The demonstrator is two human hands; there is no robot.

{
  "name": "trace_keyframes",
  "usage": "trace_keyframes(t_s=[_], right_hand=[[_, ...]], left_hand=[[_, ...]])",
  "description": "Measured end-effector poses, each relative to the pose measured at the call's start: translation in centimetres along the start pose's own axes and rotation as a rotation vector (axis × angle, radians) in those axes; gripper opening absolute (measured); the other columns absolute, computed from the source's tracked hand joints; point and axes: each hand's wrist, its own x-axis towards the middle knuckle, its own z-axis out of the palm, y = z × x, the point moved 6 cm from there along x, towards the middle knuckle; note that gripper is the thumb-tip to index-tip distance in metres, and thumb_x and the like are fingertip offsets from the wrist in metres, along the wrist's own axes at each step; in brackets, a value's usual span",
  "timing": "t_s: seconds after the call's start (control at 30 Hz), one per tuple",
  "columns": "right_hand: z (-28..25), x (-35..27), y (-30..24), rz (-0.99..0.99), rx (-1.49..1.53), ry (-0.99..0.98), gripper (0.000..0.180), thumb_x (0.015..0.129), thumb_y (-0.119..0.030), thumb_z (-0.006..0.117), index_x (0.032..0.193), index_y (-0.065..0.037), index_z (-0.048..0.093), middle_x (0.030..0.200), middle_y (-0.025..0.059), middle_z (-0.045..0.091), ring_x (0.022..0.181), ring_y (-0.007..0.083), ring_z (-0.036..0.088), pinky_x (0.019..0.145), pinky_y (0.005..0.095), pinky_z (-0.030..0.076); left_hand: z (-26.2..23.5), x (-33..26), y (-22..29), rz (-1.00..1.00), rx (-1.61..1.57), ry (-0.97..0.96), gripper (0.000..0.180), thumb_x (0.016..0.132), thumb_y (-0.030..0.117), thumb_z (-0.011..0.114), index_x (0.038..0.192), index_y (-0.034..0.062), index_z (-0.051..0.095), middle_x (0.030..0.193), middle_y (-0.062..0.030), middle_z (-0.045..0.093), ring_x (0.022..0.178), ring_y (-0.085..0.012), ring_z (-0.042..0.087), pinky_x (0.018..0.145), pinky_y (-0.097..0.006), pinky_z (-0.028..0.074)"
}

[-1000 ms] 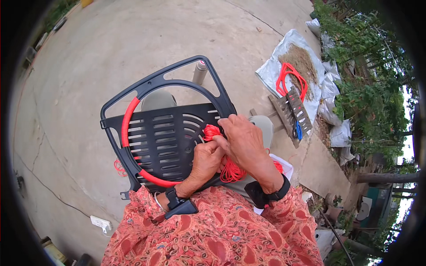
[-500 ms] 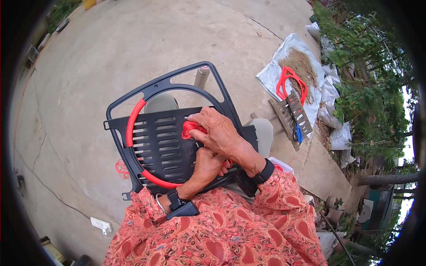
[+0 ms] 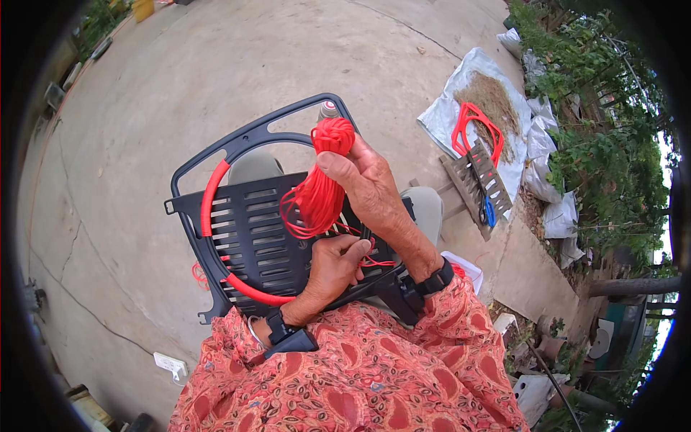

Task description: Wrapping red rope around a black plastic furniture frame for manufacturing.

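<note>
Across my lap lies a black plastic frame (image 3: pixel 248 138) with a round opening and a slatted panel (image 3: pixel 263 216). Red cord (image 3: pixel 216 183) is wound tightly round the left and lower parts of its ring. My right hand (image 3: pixel 371 187) is closed on a hank of red cord (image 3: pixel 320 198), held up above the panel with loose loops hanging. Lower down, my left hand (image 3: pixel 335 270) pinches at the right part of the ring, where red strands (image 3: pixel 376 263) come out beside its fingers. Its fingertips are partly hidden.
Right of me, blue-handled scissors (image 3: pixel 488 209) lie on a slatted wooden stool (image 3: pixel 468 183). Beyond are a red frame (image 3: pixel 464 129) and a white sheet (image 3: pixel 439 108) bearing dry brown material. A white power strip (image 3: pixel 170 363) lies at left, and a white tray (image 3: pixel 466 270) by my right wrist.
My right hand has risen and moved away from my left hand, lifting the red hank up into full view. My left hand stays low at the ring.
</note>
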Motion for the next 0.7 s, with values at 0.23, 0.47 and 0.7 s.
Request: trace_keyframes(t_s=[0.23,0.47,0.7], right_hand=[[-12.4,-13.0,-6.7,-0.059,0.570,0.194,0.038,0.098,-0.037,0.047,0.105,0.000,0.049,0.060,-0.0008,0.037,0.045,0.0087,0.034,0.038,0.0242,0.037],[-29.6,-34.9,-4.5,0.024,0.388,0.578,0.033,0.098,-0.032,0.051,0.106,0.000,0.049,0.060,-0.0021,0.036,0.043,0.0063,0.030,0.035,0.0222,0.028],[-34.0,-41.9,-1.2,0.109,0.319,1.029,0.024,0.096,-0.032,0.057,0.096,-0.007,0.053,0.058,-0.0070,0.035,0.042,0.0037,0.030,0.035,0.0209,0.027]], left_hand=[[-0.1,0.8,-1.2,-0.208,-0.225,-0.011,0.021,0.093,0.017,0.061,0.084,-0.0019,0.065,0.067,-0.0073,0.064,0.045,-0.0129,0.058,0.038,-0.023,0.044],[-0.1,1.3,-1.0,-0.156,-0.314,0.001,0.021,0.093,0.014,0.061,0.103,-0.0047,0.060,0.069,-0.0094,0.064,0.046,-0.0144,0.059,0.037,-0.024,0.044],[-0.1,0.9,-1.2,-0.168,-0.342,-0.032,0.027,0.092,0.011,0.062,0.112,-0.0068,0.055,0.071,-0.0125,0.065,0.047,-0.0163,0.060,0.037,-0.025,0.045]])
